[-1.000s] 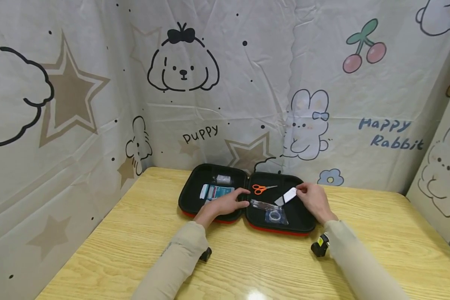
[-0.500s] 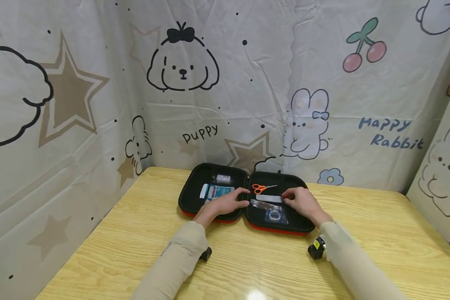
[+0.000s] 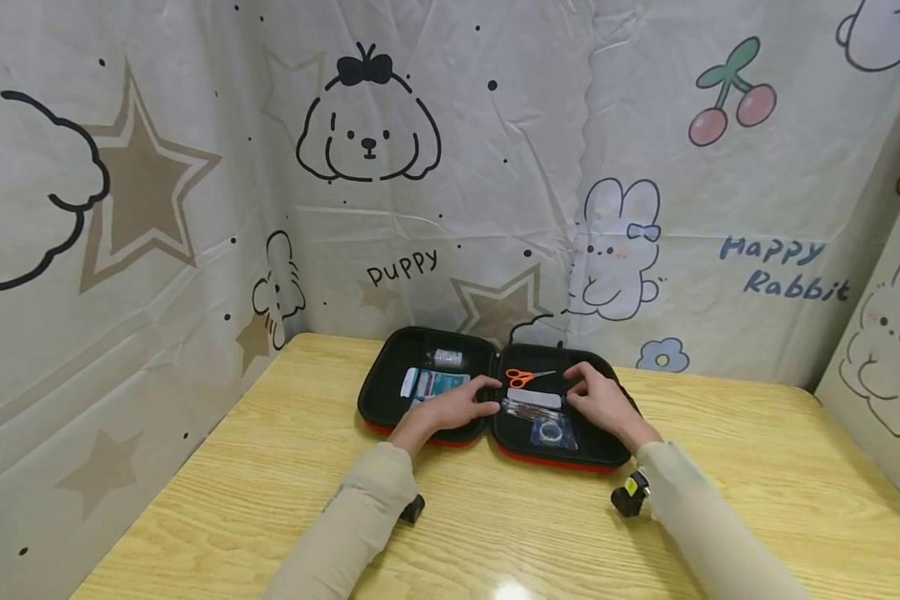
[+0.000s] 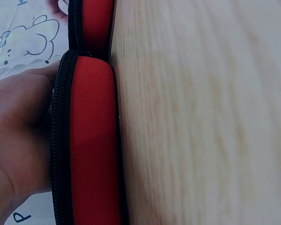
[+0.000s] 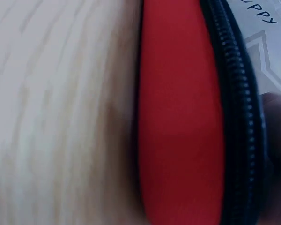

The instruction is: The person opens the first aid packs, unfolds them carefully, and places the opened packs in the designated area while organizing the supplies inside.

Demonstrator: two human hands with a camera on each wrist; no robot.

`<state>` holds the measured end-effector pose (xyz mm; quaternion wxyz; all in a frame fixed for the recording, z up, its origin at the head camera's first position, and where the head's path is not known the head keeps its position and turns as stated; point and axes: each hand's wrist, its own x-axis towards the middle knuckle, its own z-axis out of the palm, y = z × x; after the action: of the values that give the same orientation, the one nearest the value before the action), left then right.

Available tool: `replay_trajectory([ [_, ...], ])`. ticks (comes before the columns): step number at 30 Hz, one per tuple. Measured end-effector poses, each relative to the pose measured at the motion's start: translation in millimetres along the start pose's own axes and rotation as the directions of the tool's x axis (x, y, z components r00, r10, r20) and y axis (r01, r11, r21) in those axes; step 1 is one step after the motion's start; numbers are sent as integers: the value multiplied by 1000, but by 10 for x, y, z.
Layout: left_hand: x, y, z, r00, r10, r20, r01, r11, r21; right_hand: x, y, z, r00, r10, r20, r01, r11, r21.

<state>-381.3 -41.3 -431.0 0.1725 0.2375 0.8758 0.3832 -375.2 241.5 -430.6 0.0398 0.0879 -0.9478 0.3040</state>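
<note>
A black-lined case with a red shell point(image 3: 558, 461) and zipped edges lies unfolded on the table. Over its left half, close to the hinge, my left hand point(image 3: 450, 408) rests with thumb and forefinger spread apart. My right hand point(image 3: 603, 407) hovers above the right half, its fingers loose and holding nothing. Just left of those fingertips lies a flat white strip point(image 3: 534, 398), between orange-handled scissors point(image 3: 521, 378) and a clear pack of thin sticks point(image 3: 531, 412). Nearer the front edge is a clear packet with a white ring point(image 3: 551, 432). Both wrist views mostly show the red side wall point(image 4: 93, 140).
The left half holds a teal-and-white packet point(image 3: 441, 384) and a small white roll in wrapping point(image 3: 447, 358). Wood-grain table point(image 3: 510, 533) stretches in front of the case. A printed curtain point(image 3: 495, 167) hangs right behind it.
My right hand moved left with the white strip, laid it flat below the scissors, and let go, its fingers now lifted and spread. The left hand stayed in place.
</note>
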Motion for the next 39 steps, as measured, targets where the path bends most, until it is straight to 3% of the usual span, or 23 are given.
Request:
replay_trajectory([
  [11,-15,-30,18,1000,6,-2,-6,1000,-1,44,13,-66,998,-52,-48,50,998,-39],
  [19,-16,-35,17,1000,2,-5,-2,1000,6,87,-68,-130,992,-124,-33,124,992,-10],
  [27,-37,-34,27,1000,0,-11,0,1000,-3,206,-71,-51,990,-139,24,141,987,-76],
  [39,-11,-12,6,1000,13,-3,-13,1000,-14,337,-135,-10,994,-108,19,108,994,-35],
])
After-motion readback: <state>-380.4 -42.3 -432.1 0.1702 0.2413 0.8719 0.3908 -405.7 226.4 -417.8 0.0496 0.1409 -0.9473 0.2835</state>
